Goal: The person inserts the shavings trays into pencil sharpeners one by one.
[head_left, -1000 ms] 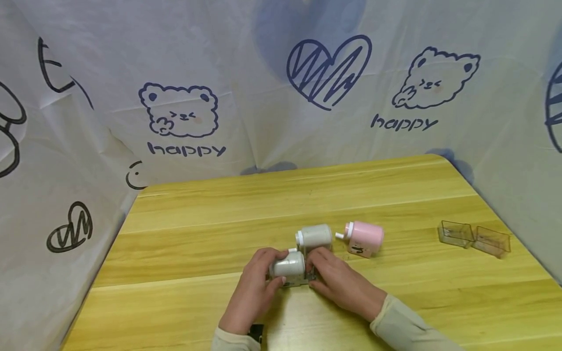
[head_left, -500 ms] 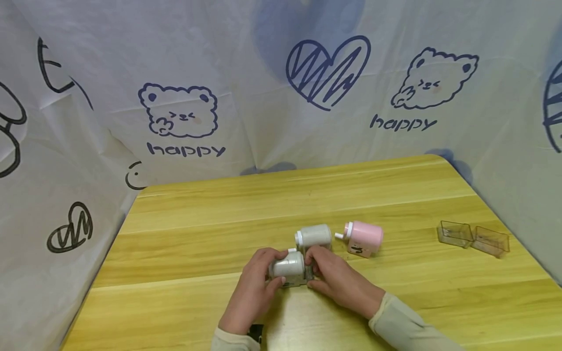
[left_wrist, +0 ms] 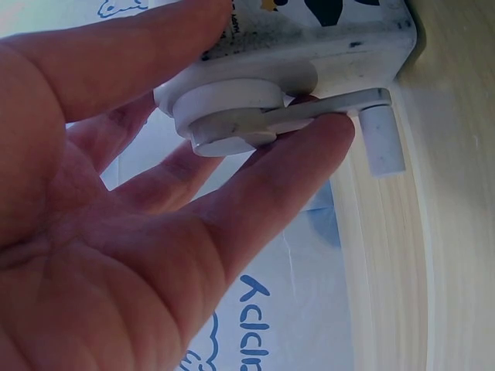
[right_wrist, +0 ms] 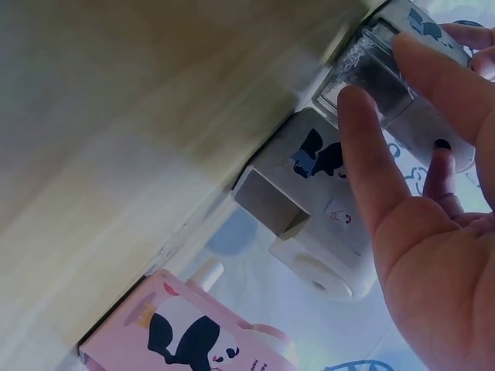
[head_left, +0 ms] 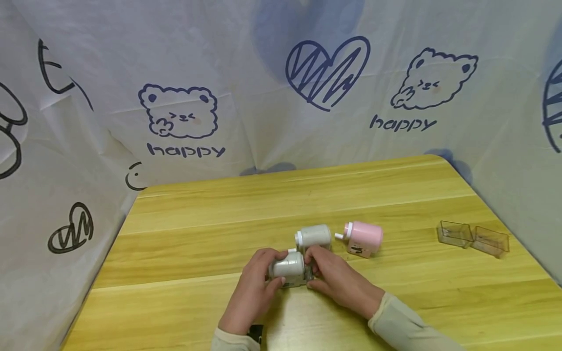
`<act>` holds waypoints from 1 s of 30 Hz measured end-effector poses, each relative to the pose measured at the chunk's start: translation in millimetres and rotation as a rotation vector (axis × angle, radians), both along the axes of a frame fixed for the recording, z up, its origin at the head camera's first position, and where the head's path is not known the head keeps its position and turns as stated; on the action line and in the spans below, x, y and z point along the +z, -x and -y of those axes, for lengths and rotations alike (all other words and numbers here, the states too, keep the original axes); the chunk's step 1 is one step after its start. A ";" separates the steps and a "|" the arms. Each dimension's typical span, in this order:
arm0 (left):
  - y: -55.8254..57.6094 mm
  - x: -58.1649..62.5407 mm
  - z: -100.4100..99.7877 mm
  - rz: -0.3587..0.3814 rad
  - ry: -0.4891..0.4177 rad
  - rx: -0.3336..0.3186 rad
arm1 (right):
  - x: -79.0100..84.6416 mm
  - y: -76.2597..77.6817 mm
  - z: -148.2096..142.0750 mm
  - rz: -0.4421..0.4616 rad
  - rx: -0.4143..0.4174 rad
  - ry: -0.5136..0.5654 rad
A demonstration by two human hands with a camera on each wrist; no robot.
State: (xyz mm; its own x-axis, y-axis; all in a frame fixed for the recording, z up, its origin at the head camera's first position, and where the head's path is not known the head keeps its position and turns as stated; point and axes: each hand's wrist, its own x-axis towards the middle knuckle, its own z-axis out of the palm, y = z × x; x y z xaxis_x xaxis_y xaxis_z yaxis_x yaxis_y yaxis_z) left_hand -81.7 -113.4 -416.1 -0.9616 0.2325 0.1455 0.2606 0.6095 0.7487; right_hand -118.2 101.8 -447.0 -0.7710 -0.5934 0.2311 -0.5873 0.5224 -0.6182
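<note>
My left hand (head_left: 254,287) grips a whitish crank pencil sharpener (head_left: 288,265) that stands at the middle front of the table. In the left wrist view its crank handle (left_wrist: 383,139) hangs past my fingers. My right hand (head_left: 342,280) is at the sharpener's right end, where thumb and fingers pinch a clear shavings drawer (right_wrist: 367,81) that sticks out of the body. Just behind stands a second greyish sharpener (head_left: 315,236); the right wrist view shows its drawer slot (right_wrist: 271,202) uncovered. To the right is a pink sharpener (head_left: 366,236) with a panda print.
Two see-through drawers, one smoky (head_left: 455,234) and one pinkish (head_left: 491,241), lie side by side near the right edge of the wooden table (head_left: 197,219). A white cloth (head_left: 263,122) with drawings hangs behind and at both sides.
My right hand has shifted very slightly to the left at the drawer. The left hand and the sharpeners stay where they were.
</note>
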 end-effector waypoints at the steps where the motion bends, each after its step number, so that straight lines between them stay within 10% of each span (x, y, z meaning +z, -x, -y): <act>1: 0.1 -0.1 0.0 0.001 0.000 0.000 | 0.0 -0.1 0.1 0.003 -0.001 0.002; 30: 0.1 -1.1 -0.6 -0.006 -0.014 -0.002 | -1.3 1.6 -1.3 0.017 0.006 0.021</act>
